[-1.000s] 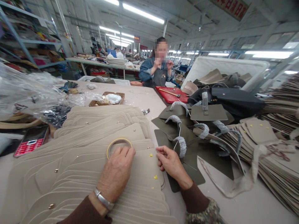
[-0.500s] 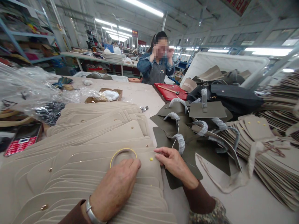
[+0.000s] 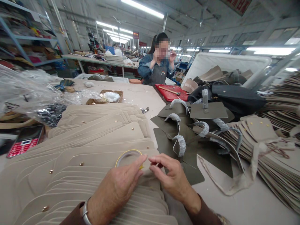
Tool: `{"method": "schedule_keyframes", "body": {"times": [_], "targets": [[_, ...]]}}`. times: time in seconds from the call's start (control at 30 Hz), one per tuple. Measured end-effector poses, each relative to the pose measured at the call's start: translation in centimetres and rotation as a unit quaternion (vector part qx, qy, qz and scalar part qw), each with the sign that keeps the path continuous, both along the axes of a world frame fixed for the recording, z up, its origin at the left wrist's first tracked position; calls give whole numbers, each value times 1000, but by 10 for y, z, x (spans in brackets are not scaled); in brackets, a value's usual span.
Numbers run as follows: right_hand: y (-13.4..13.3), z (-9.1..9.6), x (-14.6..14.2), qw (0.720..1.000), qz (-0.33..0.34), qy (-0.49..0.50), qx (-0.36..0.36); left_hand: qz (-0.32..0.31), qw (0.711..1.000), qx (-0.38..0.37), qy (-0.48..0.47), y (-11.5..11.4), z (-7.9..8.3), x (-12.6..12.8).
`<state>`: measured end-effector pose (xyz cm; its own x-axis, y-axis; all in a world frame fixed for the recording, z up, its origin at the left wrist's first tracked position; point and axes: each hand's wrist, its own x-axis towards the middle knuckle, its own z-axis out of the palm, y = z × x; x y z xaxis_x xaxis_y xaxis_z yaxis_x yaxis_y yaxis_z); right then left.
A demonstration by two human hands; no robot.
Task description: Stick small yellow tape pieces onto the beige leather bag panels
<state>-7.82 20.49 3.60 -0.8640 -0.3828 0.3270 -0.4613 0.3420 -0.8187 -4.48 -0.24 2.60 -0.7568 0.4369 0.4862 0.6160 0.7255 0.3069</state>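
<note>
Long pale worktop point(image 3: 145, 93), and a fanned stack of stiff beige leather panels point(image 3: 93, 150) fills the near left. On top lies a thin yellow ring of tape point(image 3: 128, 153): light, floppy, probably best taken by its rim. The left hand point(image 3: 117, 190) pinches a tiny yellow tape end point(image 3: 141, 167) at the ring's near edge. The right hand point(image 3: 174, 179) is just beside it, fingers nearly together, and I can't tell whether it grips anything.

Left hand point(image 3: 117, 190): bare, with a smooth silver metal bangle point(image 3: 84, 213) at the wrist. Just behind the bangle, a dark brown sleeve point(image 3: 72, 218). Well right of the bangle, right hand point(image 3: 173, 179): bare, with a matching brown cuff point(image 3: 206, 215) edged by what may be patterned fabric point(image 3: 223, 220), cropped.
</note>
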Motion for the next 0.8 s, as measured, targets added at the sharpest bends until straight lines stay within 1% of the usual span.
{"method": "schedule_keyframes", "body": {"times": [0.1,0.23,0.3,0.4,0.47,0.53,0.6,0.63,0.7,0.73,0.8], "targets": [[-9,-1,3,997,45,69,4,10,1000,-10,-2,2,-2,1],[-15,-5,7,990,59,124,29,3,1000,-8,10,5,-2,2],[-17,-7,8,985,49,159,42,-7,1000,-5,3,6,-1,2],[-20,-10,9,978,13,201,56,-20,999,6,-36,6,-1,2],[-22,-12,10,977,-16,203,56,-20,997,13,-67,7,0,2],[-22,-13,11,980,-41,190,53,-13,997,12,-75,7,2,1],[-23,-14,11,984,-64,159,42,-2,998,-1,-58,9,5,0],[-24,-14,11,989,-75,122,30,3,999,-10,-44,9,6,0],[-26,-13,12,996,-89,-13,-14,15,999,-26,-10,11,9,0],[-28,-13,12,990,-91,-95,-43,20,999,-31,7,12,10,-1],[-31,-11,11,965,-87,-229,-97,25,998,-37,33,14,11,0]]}}
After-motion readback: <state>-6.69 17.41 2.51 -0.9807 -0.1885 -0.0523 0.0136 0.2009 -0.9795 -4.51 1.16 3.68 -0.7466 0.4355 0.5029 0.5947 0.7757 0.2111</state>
